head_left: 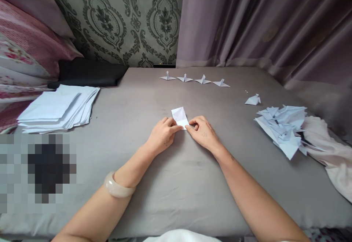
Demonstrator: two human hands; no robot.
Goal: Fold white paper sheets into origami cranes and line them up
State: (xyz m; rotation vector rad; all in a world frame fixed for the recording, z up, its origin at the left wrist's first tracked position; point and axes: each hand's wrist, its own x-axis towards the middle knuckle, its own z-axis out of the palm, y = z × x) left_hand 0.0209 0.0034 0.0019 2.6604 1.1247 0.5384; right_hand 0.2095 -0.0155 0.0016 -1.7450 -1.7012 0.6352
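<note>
A small folded white paper (179,116) with crease lines lies at the middle of the grey cloth surface. Pinched at its lower left edge is my left hand (162,135), thumb on the paper and fingers curled. My right hand (202,132) grips the lower right corner between thumb and forefinger. Both thumbs nearly meet along the near edge. A pale bangle (118,186) circles my left forearm. Farther back stand several folded paper cranes (202,80) in a row.
On the left sits a stack of white paper sheets (55,106), with a black folded item (90,72) behind it. To the right are a lone folded paper piece (253,99), a heap of folded papers (283,124) and a pale cloth (321,139). Purple curtains (220,18) hang behind.
</note>
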